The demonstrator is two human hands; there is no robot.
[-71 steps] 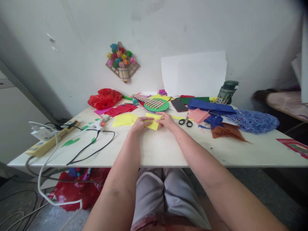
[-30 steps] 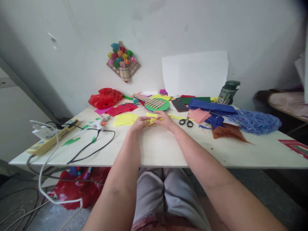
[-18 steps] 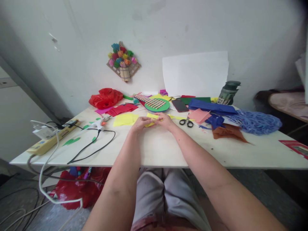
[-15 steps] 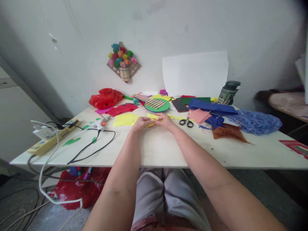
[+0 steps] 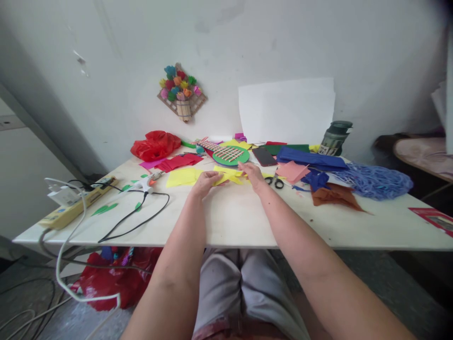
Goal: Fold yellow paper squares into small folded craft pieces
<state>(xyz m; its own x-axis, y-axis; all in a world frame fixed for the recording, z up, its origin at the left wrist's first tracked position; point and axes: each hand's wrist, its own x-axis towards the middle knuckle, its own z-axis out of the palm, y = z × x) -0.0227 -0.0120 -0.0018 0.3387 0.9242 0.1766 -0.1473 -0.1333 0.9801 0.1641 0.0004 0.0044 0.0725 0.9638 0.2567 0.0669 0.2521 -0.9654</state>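
Observation:
Yellow crepe paper [image 5: 226, 175] lies between my hands at the middle of the table. My left hand [image 5: 208, 182] is closed, its thumb and fingers pinching the left part of that paper. Slightly apart to the right, my right hand [image 5: 250, 174] has its fingers stretched out and holds nothing that I can see. A wider yellow sheet [image 5: 182, 177] lies left of my left hand. Black-handled scissors [image 5: 275, 181] rest just right of my right hand. Behind the hands is a green guitar-shaped craft [image 5: 231, 156] with striped sticks across it.
On the left are a glue gun [image 5: 145, 182] with a looping black cable and a power strip [image 5: 78, 203]. A phone [image 5: 264, 156], pink paper [image 5: 293, 172], blue paper [image 5: 311, 159], brown paper [image 5: 334, 196] and blue netting [image 5: 375, 180] lie to the right. A dark bottle [image 5: 334, 138] stands behind.
My right hand has let go of the yellow paper and moved a little to the right, its fingers opening. My left hand still pinches the paper.

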